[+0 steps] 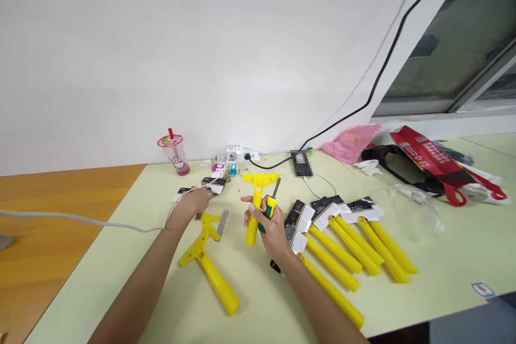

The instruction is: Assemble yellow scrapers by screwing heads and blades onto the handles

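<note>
My right hand [274,228] is closed around a yellow scraper handle [253,226] with a T-shaped head, held upright. The same hand grips a screwdriver [267,214] with a green and yellow grip, its metal shaft pointing up beside the scraper head. At the back left, my left hand [195,201] reaches down by black and white cards [213,185]; its fingers look pinched, and what they hold is hard to make out. On the table between my arms lie a yellow scraper [217,279], yellow head pieces [209,223] and a flat metal blade [222,224].
Several yellow scrapers with card tags [342,242] lie at right. A lidded cup [176,156], a power strip [242,156] and a phone [301,164] stand along the wall. A red bag [427,156] lies back right. A white cable [100,222] crosses my left arm.
</note>
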A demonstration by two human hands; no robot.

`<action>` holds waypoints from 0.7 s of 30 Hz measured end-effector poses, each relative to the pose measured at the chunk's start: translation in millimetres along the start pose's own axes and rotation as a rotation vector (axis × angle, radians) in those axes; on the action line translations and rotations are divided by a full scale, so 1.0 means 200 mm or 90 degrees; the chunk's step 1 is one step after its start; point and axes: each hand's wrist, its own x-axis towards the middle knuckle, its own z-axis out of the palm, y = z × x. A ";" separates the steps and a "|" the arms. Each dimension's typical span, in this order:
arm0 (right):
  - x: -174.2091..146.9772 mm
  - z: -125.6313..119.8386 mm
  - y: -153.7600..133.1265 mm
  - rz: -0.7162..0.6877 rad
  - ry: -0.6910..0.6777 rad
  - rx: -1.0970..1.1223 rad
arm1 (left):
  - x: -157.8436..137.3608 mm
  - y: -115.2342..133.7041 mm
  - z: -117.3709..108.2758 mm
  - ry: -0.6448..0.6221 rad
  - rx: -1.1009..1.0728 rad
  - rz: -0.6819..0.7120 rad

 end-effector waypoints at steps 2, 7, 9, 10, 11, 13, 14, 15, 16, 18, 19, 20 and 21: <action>0.00 0.00 0.00 0.014 0.003 0.006 | -0.01 0.02 0.01 -0.030 0.016 -0.005; 0.00 0.01 0.00 0.043 0.020 0.008 | -0.07 0.07 0.00 -0.075 0.019 0.010; 0.00 0.00 0.00 0.048 0.028 0.008 | -0.10 0.08 -0.01 -0.084 0.014 0.019; 0.00 0.00 0.00 0.049 0.031 0.010 | -0.10 0.08 -0.02 -0.087 0.010 0.022; 0.00 0.00 0.00 0.050 0.032 0.014 | -0.11 0.07 -0.03 -0.090 0.007 0.024; 0.00 -0.01 -0.01 0.050 0.033 0.027 | -0.11 0.05 -0.05 -0.088 0.006 0.013; 0.00 -0.01 -0.01 0.051 0.035 0.034 | -0.10 0.03 -0.06 -0.084 0.007 0.000; 0.01 -0.01 -0.02 0.054 0.037 0.039 | -0.10 0.01 -0.07 -0.078 0.010 -0.016; 0.01 -0.01 -0.02 0.058 0.039 0.042 | -0.09 0.00 -0.08 -0.071 0.014 -0.030; 0.01 -0.01 -0.02 0.068 0.044 0.041 | -0.08 -0.04 -0.09 -0.066 0.014 -0.043; 0.01 -0.01 -0.02 0.072 0.047 0.041 | -0.07 -0.05 -0.10 -0.073 0.010 -0.040; 0.01 -0.01 -0.02 0.075 0.049 0.040 | -0.07 -0.06 -0.11 -0.083 0.002 -0.036; 0.01 -0.01 -0.02 0.077 0.052 0.040 | -0.07 -0.06 -0.12 -0.094 -0.007 -0.033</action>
